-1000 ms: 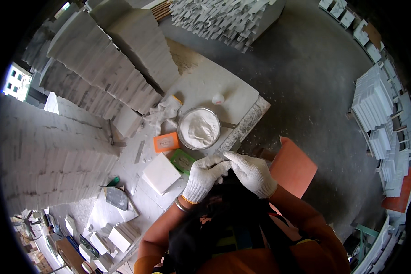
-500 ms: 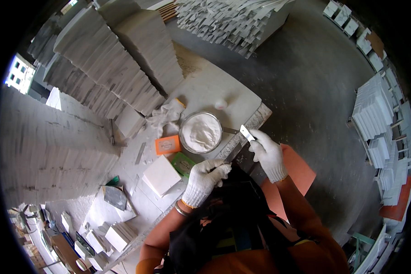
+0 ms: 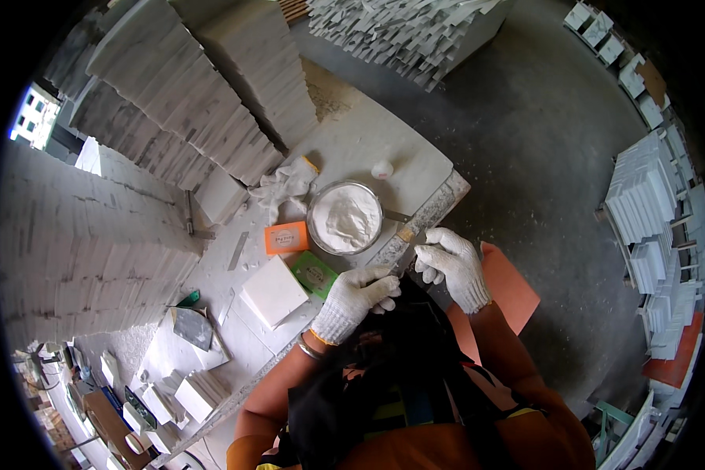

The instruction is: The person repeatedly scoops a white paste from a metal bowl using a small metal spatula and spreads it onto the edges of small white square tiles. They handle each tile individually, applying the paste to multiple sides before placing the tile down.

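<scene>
White-gloved, the person's left hand [image 3: 352, 305] is at the near edge of the pale stone counter [image 3: 411, 149], its grip curled with thumb close to fingers; whether it pinches anything cannot be told. The right hand [image 3: 456, 270], apart from the left, is beyond the counter's edge, fingers bent; whether its grip is clamped on something is likewise unclear. Just beside the left hand, a flat green square box [image 3: 316, 273] lies between a square white slab [image 3: 276, 291] and a round, shiny-rimmed bowl [image 3: 310, 227] of white powder [image 3: 346, 219]. Left of the bowl lies an orange rectangular box [image 3: 286, 238].
</scene>
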Action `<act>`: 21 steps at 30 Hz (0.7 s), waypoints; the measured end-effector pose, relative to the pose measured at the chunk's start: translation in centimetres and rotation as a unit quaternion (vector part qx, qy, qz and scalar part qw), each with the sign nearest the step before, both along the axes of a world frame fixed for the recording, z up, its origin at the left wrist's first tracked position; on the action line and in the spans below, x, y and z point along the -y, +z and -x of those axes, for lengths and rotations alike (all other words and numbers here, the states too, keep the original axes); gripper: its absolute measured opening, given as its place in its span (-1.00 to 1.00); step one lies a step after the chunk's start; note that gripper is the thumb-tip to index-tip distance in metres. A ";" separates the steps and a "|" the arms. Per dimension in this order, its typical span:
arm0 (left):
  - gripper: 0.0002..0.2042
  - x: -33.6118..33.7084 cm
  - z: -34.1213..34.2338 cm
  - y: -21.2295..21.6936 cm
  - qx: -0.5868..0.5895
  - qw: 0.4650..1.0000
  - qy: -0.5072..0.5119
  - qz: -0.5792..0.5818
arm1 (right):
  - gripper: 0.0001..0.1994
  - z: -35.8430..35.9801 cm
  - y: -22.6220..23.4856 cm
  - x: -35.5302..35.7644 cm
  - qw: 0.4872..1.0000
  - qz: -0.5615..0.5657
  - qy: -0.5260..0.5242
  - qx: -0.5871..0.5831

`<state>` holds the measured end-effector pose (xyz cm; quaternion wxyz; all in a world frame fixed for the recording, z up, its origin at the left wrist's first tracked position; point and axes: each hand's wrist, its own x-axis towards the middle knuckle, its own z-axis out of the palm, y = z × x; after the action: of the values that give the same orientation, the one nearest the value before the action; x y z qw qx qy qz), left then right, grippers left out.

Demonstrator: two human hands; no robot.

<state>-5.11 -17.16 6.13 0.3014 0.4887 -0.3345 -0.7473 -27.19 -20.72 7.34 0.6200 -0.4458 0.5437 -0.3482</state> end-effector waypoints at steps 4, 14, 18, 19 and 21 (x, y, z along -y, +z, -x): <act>-0.70 0.2 -0.3 -0.2 0.008 1.000 0.014 -0.013 | -0.69 -1.0 0.2 -0.2 0.992 0.095 -0.012 -0.082; -0.81 0.1 -0.3 -0.3 0.018 0.999 0.039 0.016 | -0.74 -3.3 -1.8 -2.5 0.887 0.408 0.048 -0.213; -0.82 0.1 -0.2 0.2 0.018 0.998 0.052 0.012 | -0.73 -2.6 -1.2 -0.7 0.904 0.347 0.012 -0.250; -0.82 0.1 -0.1 0.2 0.018 0.998 0.053 0.013 | -0.73 -2.6 -1.1 -1.0 0.905 0.342 0.032 -0.251; -0.82 0.1 -0.5 -0.2 0.021 0.998 0.050 0.019 | -0.73 -3.4 -1.3 -2.4 0.890 0.385 0.092 -0.226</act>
<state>-4.63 -17.27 5.98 0.3406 0.5143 -0.3300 -0.7145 -23.74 -18.34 6.08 0.2893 -0.7644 0.4491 -0.3610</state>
